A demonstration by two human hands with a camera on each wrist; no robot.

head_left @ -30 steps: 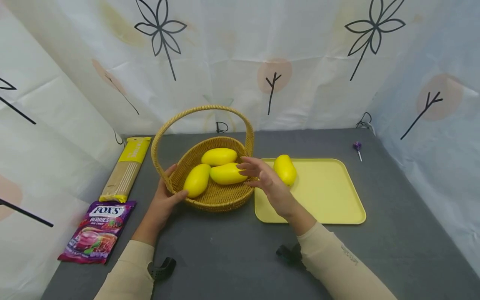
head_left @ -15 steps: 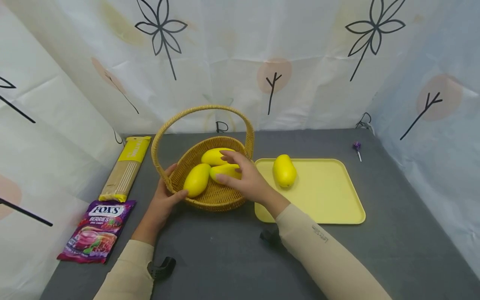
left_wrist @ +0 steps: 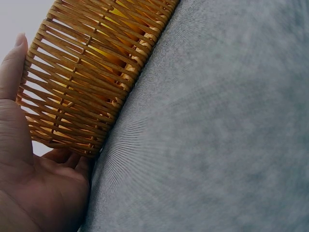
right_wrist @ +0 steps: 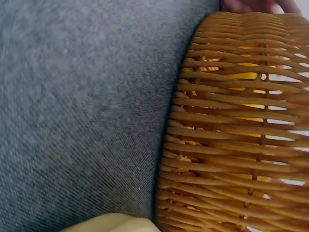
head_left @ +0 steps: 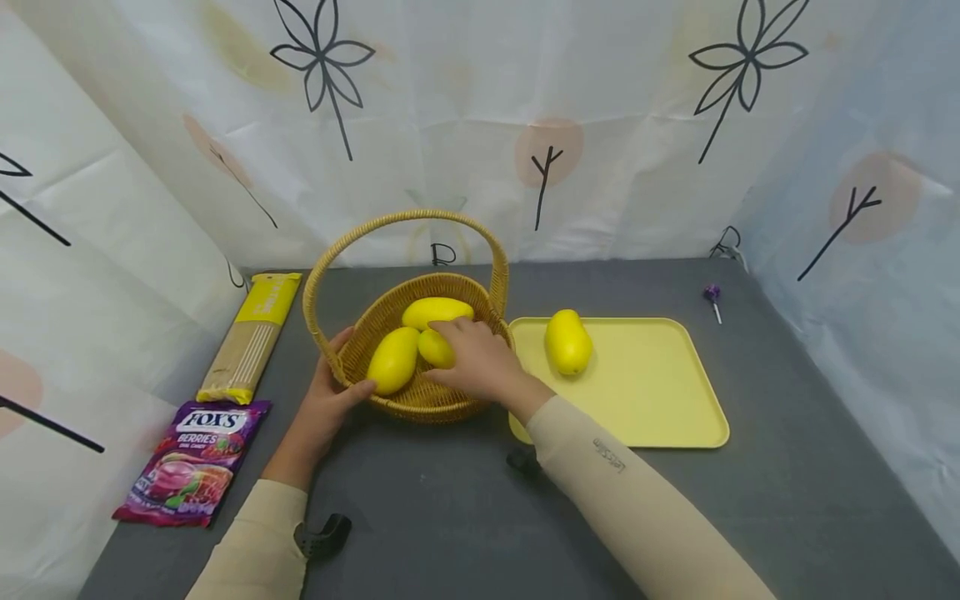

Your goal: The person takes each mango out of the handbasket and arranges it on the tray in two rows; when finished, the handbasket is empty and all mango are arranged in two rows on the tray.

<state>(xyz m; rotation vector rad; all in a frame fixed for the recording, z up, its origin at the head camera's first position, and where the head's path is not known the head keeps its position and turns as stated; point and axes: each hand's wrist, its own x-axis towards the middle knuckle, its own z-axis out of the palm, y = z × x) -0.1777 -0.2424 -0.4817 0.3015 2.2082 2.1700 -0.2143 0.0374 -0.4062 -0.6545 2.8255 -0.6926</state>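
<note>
A wicker basket (head_left: 427, 408) with a tall arched handle stands on the grey table, three yellow mangoes inside. My left hand (head_left: 330, 404) holds its left side, thumb over the rim; in the left wrist view the left hand (left_wrist: 48, 188) lies against the woven wall (left_wrist: 82, 87). Inside the basket, my right hand (head_left: 480, 362) has its fingers and thumb round the right-hand mango (head_left: 435, 348), covering most of it. The other mangoes, one at the left (head_left: 393, 361) and one at the back (head_left: 437, 312), lie beside it. The right wrist view shows mainly the basket's outer wall (right_wrist: 241, 125).
Right of the basket lies a yellow tray (head_left: 645, 392) with another mango (head_left: 568, 342) on it. A purple lollipop (head_left: 712, 300) is at the back right. At the left lie a noodle pack (head_left: 251, 337) and a purple candy bag (head_left: 192, 464). Patterned curtains border the table.
My right hand has moved left from beside the tray, over the basket rim and down onto the right-hand mango. The left hand and the basket have stayed in place.
</note>
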